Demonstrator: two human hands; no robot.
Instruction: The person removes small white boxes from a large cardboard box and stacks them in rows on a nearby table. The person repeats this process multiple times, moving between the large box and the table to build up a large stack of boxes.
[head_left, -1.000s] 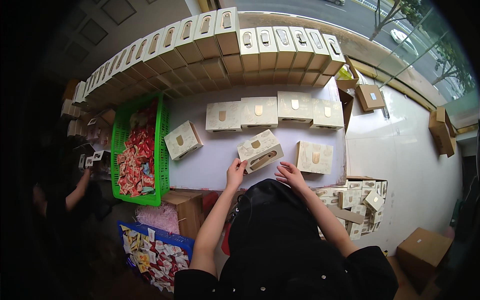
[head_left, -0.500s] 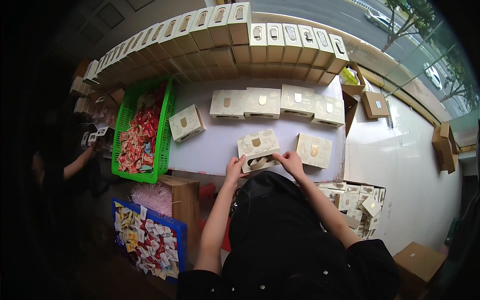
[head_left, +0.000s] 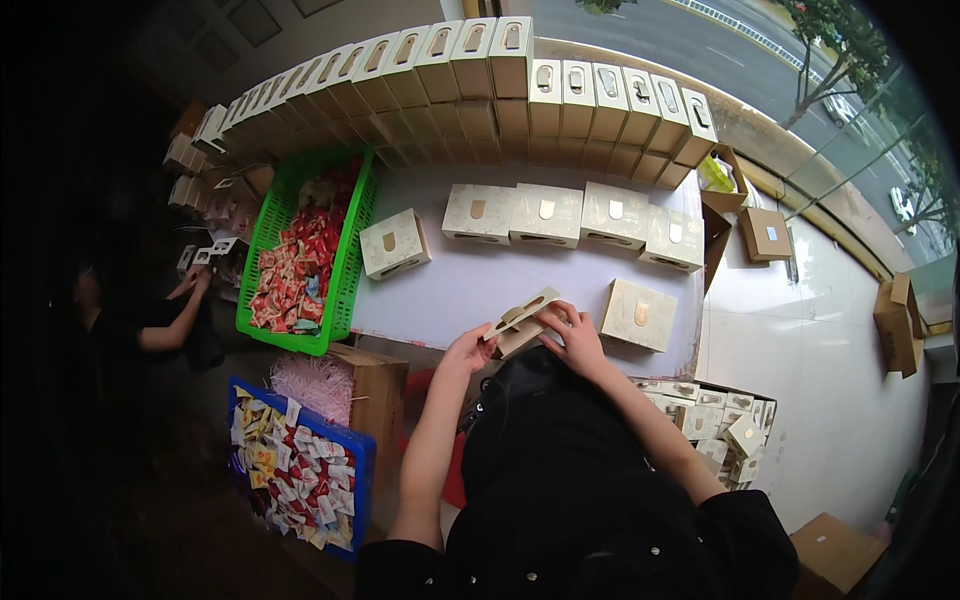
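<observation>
A cream gift box (head_left: 519, 331) with an oval cutout and a ribbon handle is held between both hands at the table's near edge, tipped so its cutout panel faces up. My left hand (head_left: 467, 350) pinches the panel's left end. Around the right end curl the fingers of my right hand (head_left: 576, 338), partly hiding it. Right of the hands, a similar patterned box (head_left: 638, 316) with a gold tab lies on the white table (head_left: 440, 300). Behind them stands a row of several matching boxes (head_left: 545, 214), and a single box (head_left: 395, 244) is further left.
Stacked boxes (head_left: 440, 85) wall off the table's back. Left are a green basket (head_left: 345, 270) of red packets, a blue crate (head_left: 364, 480) of sachets and a cardboard carton (head_left: 375, 390). More boxes (head_left: 745, 435) fill a container at lower right. A co-worker's hands (head_left: 190, 287) show far left.
The box between my hands has tipped, from showing its patterned face to showing its cutout panel on top. My right hand has shifted onto its right end. The view has moved slightly.
</observation>
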